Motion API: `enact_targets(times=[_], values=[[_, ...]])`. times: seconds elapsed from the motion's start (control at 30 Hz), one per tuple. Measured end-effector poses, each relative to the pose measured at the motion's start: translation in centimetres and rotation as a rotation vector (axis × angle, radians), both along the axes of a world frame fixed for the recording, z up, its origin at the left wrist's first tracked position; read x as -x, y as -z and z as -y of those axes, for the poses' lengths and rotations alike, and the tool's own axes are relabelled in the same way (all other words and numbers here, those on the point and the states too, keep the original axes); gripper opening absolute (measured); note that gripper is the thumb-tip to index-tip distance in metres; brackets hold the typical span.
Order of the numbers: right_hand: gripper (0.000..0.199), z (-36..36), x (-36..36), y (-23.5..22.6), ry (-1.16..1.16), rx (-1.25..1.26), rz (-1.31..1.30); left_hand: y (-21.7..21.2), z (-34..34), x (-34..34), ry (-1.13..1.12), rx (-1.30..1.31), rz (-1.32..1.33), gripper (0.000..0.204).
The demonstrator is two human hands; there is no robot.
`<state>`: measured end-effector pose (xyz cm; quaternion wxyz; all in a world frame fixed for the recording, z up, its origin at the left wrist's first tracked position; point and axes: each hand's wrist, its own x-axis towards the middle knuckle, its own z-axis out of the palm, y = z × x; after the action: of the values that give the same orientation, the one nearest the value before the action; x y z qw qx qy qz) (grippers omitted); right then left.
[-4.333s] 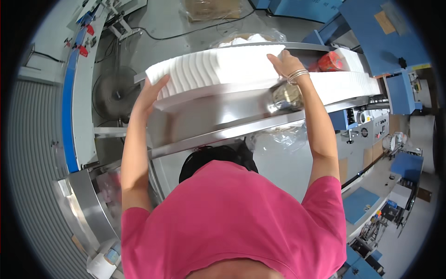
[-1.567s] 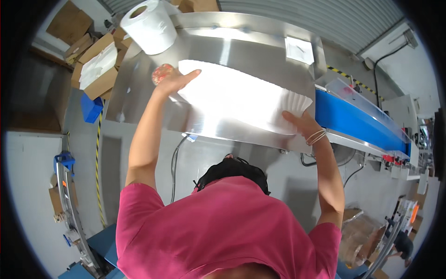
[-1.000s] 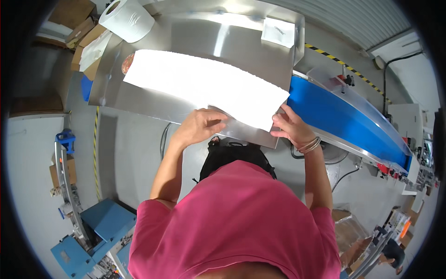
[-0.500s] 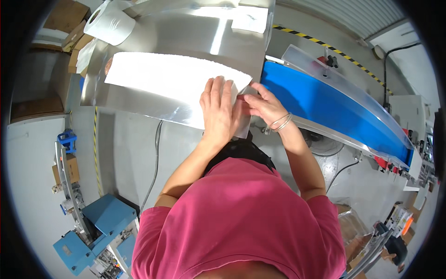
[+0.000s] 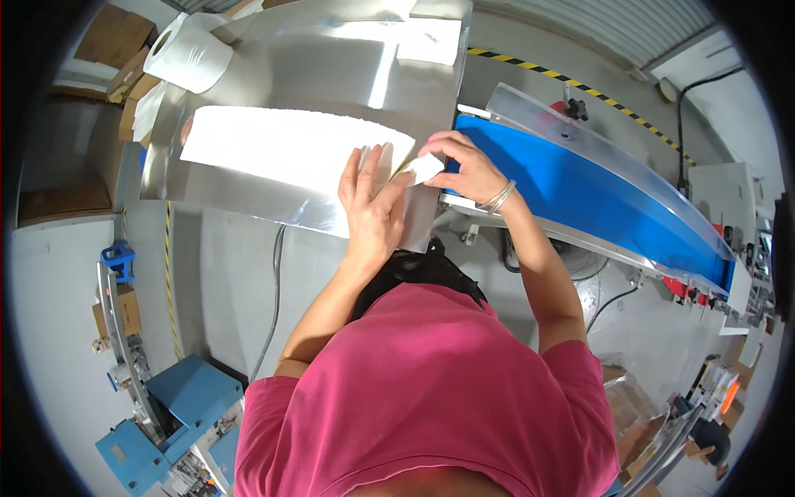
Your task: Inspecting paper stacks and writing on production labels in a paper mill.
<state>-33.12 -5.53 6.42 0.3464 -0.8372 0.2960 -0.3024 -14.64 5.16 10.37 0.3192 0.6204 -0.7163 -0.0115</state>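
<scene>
A long row of white, thin, paper-like pieces point(image 5: 281, 141) lies across the shiny steel table point(image 5: 248, 192), with something brown point(image 5: 186, 130) at its left end. My left hand point(image 5: 370, 211) rests on the row's right end, fingers stretched out and slightly apart, thumb pointing toward my other hand. Between the thumb and fingers of my right hand point(image 5: 474, 172) is a small white folded piece point(image 5: 426, 168), held just off the end of the row by the table's right edge. Its exact kind does not show.
A blue conveyor belt point(image 5: 580, 207) with a clear side guard point(image 5: 530, 112) runs off to the right from the table. On the table's far side are a large white roll point(image 5: 189, 56) and a white square sheet point(image 5: 429, 41). A blue machine point(image 5: 195, 383) stands lower left; a cable point(image 5: 277, 306) crosses the floor.
My right hand has drawn a small white piece away from the row's right end. My left hand has shifted slightly left, and the row now ends further left.
</scene>
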Motion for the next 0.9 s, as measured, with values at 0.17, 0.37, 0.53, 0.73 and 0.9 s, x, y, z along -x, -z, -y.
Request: enact_targets(times=[0.17, 0.37, 0.53, 0.73, 0.9], values=[[0.036, -0.2, 2.7, 2.1, 0.205, -0.682, 0.358, -0.1, 0.4, -0.3, -0.116, 0.053, -0.023, 0.045], [0.047, 0.6, 13.0, 6.0, 1.096, -0.396, 0.060, 1.1, 0.9, -1.3, -0.112, 0.072, 0.002, 0.039], [0.053, -0.7, 12.0, 2.2, 1.236, 0.519, -0.484, 1.0, 1.0, -1.2, -0.103, 0.100, -0.036, 0.034], [0.052, -0.6, -1.0, -1.6, 0.109, -0.154, 0.029, 0.6, 0.8, -1.8, -0.050, 0.063, 0.030, 0.029], [0.030, -0.3, -0.2, 1.7, 0.116, -0.707, 0.337, -0.6, 1.1, -2.1, -0.109, 0.019, 0.000, 0.037]])
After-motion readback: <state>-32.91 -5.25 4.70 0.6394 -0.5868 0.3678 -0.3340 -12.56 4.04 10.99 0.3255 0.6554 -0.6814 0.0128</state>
